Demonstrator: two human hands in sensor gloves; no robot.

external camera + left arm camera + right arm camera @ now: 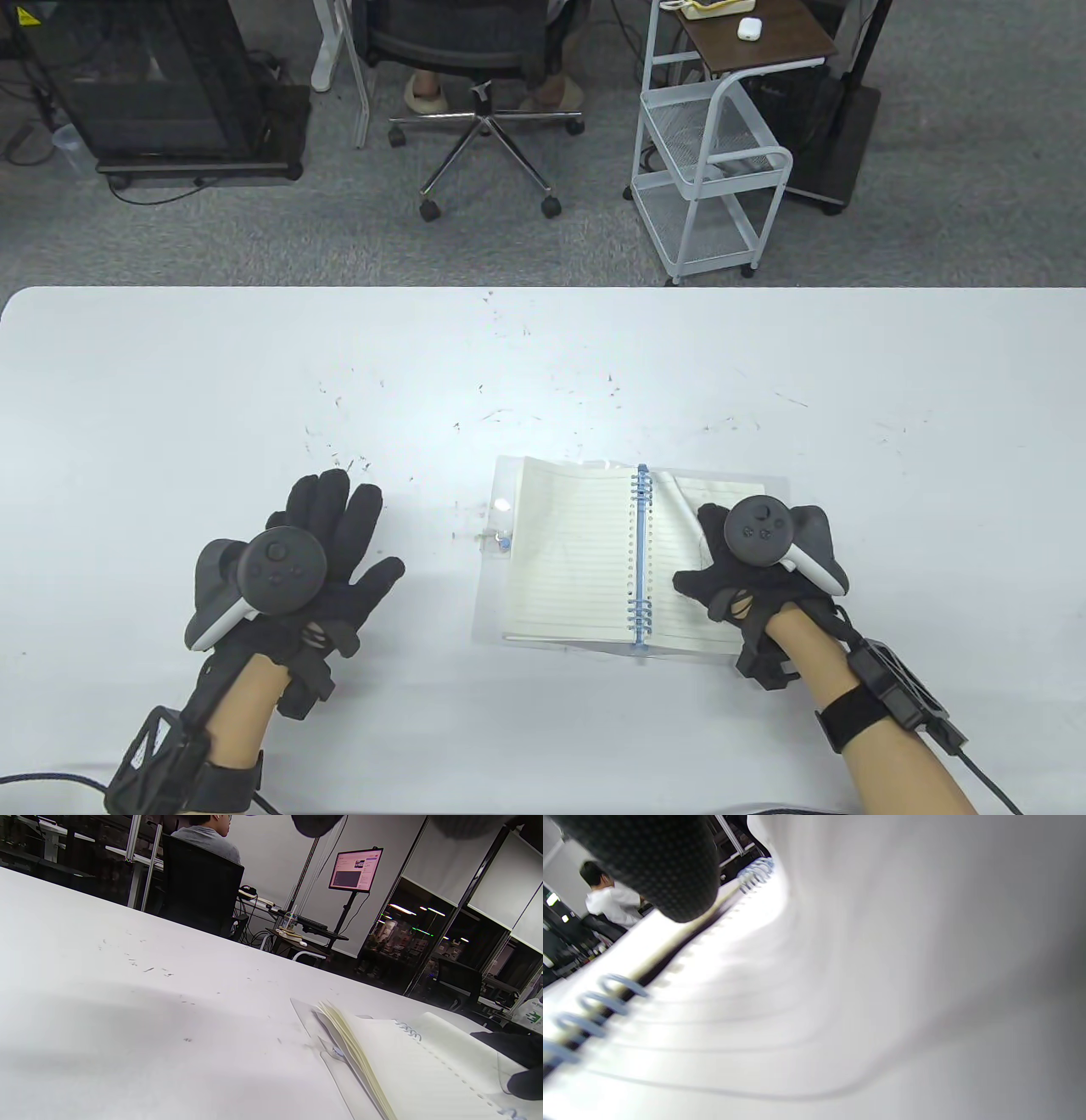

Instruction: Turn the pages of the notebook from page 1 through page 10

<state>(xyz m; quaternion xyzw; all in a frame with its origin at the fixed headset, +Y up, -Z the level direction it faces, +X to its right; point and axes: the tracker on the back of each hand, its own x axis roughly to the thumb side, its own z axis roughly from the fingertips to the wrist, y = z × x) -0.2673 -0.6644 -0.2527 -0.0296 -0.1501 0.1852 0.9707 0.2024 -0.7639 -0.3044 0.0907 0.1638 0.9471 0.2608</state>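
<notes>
An open spiral notebook (577,552) with lined pages and blue rings lies on the white table (254,382). My right hand (755,560) rests on the right-hand page and lifts a sheet (679,501), which curls up near the spine. In the right wrist view the curled sheet (882,963) fills the frame, with the blue rings (594,1001) at left and a gloved fingertip (661,861) at top. My left hand (305,560) lies flat on the table left of the notebook, fingers spread, holding nothing. The left wrist view shows the notebook's (407,1069) page edges.
The notebook's clear plastic cover (496,518) lies spread under it. Beyond the table's far edge stand an office chair (484,102), a white wire cart (713,161) and a black cabinet (161,85). The table surface carries small dark scuff marks.
</notes>
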